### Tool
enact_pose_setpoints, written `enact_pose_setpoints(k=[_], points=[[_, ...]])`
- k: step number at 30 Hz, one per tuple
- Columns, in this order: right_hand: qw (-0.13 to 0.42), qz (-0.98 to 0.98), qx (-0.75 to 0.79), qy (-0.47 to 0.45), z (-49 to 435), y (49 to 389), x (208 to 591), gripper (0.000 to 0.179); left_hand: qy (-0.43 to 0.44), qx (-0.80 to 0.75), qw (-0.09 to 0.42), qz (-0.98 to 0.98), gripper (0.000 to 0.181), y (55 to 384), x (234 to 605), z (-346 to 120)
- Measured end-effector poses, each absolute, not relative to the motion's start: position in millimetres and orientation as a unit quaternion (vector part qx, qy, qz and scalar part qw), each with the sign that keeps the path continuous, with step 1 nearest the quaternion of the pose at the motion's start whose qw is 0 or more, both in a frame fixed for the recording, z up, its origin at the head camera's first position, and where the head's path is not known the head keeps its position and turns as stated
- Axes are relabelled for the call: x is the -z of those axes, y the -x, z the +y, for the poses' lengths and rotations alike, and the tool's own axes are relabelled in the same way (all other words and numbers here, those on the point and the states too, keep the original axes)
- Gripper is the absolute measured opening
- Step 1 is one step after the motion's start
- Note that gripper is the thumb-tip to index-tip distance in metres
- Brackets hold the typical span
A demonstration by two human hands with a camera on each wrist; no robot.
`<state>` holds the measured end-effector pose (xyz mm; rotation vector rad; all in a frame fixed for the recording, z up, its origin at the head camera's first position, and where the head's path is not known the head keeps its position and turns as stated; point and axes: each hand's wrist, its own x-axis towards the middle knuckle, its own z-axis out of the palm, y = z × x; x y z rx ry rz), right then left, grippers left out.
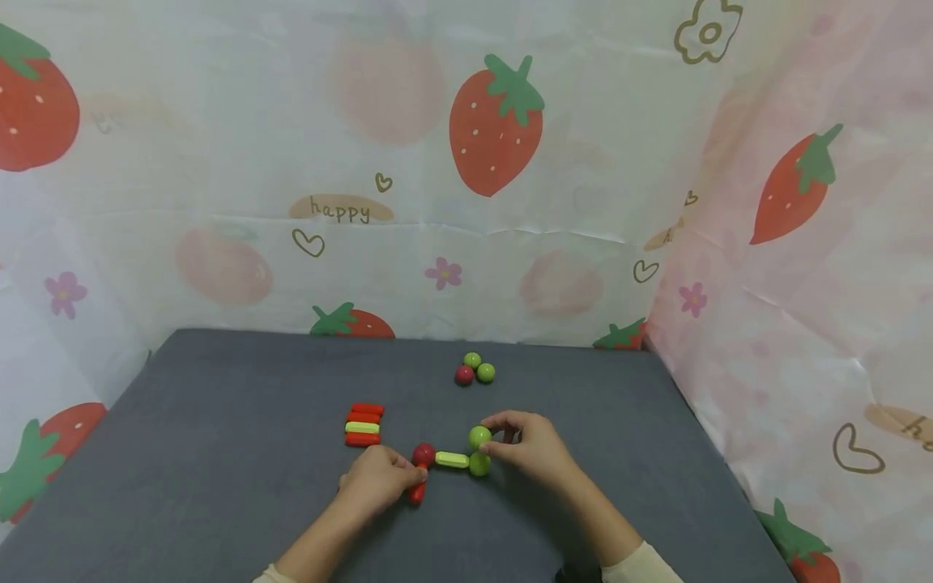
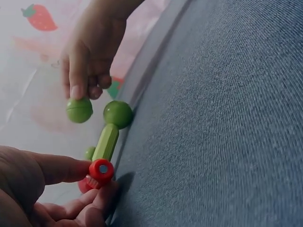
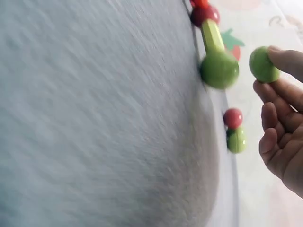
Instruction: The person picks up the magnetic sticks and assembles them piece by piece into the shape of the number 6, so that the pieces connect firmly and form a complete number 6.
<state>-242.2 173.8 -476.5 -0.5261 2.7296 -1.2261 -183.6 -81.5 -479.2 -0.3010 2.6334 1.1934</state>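
My left hand (image 1: 374, 479) pinches a red magnetic rod (image 1: 416, 495) between thumb and fingers. A round silvery magnet shows in the rod's end in the left wrist view. The rod joins a dark red ball (image 1: 423, 454), from which a yellow-green rod (image 1: 452, 460) runs right to a green ball (image 1: 479, 465). Between thumb and fingertips, my right hand (image 1: 538, 450) holds another green ball (image 3: 263, 64). Both wrist views show a gap between this held ball and the green ball on the chain (image 3: 219, 69).
Left of the chain, several rods lie in a row, red ones (image 1: 363, 440) and a yellow one (image 1: 362, 427). Farther back sit a red ball (image 1: 464, 375) and two green balls (image 1: 486, 372). Strawberry-print cloth (image 1: 496, 267) hangs behind the grey tabletop (image 1: 240, 453).
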Motion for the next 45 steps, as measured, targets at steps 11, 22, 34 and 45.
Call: enact_pose_setpoints(k=[11, 22, 34, 45], points=[[0.113, 0.872, 0.442, 0.179, 160, 216, 487, 0.028, 0.130, -0.406, 0.075, 0.901, 0.022, 195, 488, -69], [0.180, 0.842, 0.482, 0.164, 141, 203, 497, 0.026, 0.156, -0.411, 0.030, 0.898, 0.023, 204, 493, -61], [0.156, 0.846, 0.490, 0.142, 124, 202, 506, 0.025, 0.169, -0.420, 0.029, 0.891, 0.026, 210, 493, -56], [0.168, 0.825, 0.533, 0.081, 111, 202, 507, 0.025, 0.165, -0.433, 0.030, 0.885, 0.029, 212, 492, -57]])
